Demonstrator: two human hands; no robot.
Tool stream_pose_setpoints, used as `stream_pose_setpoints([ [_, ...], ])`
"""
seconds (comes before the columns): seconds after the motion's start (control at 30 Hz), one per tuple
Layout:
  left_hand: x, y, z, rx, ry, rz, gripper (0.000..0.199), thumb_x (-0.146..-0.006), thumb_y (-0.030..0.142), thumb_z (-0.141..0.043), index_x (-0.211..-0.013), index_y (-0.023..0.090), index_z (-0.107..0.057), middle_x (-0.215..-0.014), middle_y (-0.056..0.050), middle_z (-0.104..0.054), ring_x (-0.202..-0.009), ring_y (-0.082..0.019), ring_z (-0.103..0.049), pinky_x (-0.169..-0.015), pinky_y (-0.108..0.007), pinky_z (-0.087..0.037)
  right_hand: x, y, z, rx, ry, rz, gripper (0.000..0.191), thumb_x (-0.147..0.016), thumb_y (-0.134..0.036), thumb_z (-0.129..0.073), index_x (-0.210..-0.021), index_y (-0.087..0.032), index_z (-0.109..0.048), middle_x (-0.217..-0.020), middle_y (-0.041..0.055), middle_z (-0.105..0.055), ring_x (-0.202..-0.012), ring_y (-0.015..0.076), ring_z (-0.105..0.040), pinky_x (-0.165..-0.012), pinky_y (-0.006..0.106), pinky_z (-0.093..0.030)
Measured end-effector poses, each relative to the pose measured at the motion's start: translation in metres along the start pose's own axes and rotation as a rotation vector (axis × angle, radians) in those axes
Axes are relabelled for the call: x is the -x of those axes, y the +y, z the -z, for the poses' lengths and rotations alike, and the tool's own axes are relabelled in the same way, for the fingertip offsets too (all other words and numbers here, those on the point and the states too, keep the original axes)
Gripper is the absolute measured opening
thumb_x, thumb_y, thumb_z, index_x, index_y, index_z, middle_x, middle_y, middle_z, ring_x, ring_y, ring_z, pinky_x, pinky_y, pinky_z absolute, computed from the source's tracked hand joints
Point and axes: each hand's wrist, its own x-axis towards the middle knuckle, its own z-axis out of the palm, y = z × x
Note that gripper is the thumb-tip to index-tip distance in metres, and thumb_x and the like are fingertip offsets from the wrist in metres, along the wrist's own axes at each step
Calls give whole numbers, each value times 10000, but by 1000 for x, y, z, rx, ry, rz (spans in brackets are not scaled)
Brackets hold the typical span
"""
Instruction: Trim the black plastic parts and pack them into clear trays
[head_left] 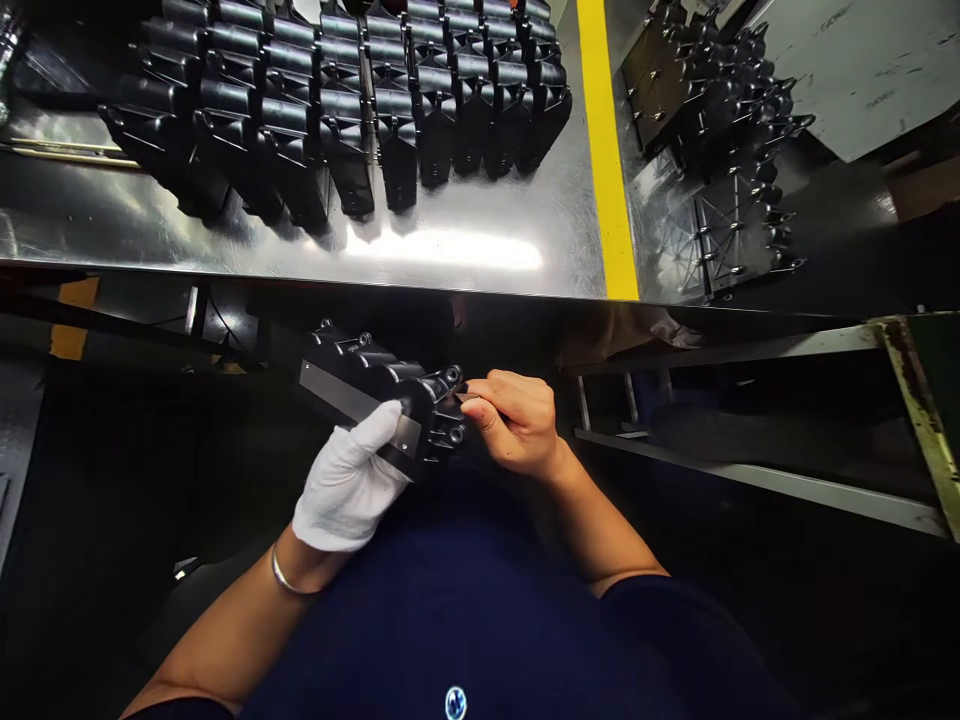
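White glare streaks the metal tabletop, while deep shadow fills the space below

One gloved left hand, one bare right hand, one held black part, one bangle and one yellow stripe show. Far left stand nine columns of black parts; the dark parts at far right are too crowded to count.

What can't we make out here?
Head view, all:
Thin item in the right hand: mostly covered by its grip, type unclear.
Fingertips of the left hand: hidden behind the held black part.
Rows of black parts: far ends cut off by the top edge.
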Motion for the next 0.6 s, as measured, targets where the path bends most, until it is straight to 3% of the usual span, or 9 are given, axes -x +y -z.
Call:
stream_pose_setpoints([
  [0.37,-2,6,-1,118,33,95,411,-940,6,-299,-1125,153,-635,-703,10,-715,-589,-71,-696,-627,-129,-581,2,11,-7,40,30,-66,290,-936,-336,-516,-787,-158,-691,-626,30,-663,-497,100,-526,-518,240,-444],
  [0.5,2,3,12,-5,-45,120,311,-819,-21,-526,-998,173,-690,-591,40,-686,-547,-90,-691,-612,-118,-577,-1,28,2,61,185,-265,298,-934,-336,-520,-765,-173,-703,-694,43,-705,-627,138,-644,-602,254,-506],
  [0.6,-2,2,16,-57,-61,75,257,-747,-14,-619,-904,174,-696,-609,44,-687,-585,-99,-702,-646,-128,-583,-1,24,10,8,142,-272,279,-933,-324,-522,-785,-179,-708,-724,42,-716,-665,147,-662,-613,260,-517],
])
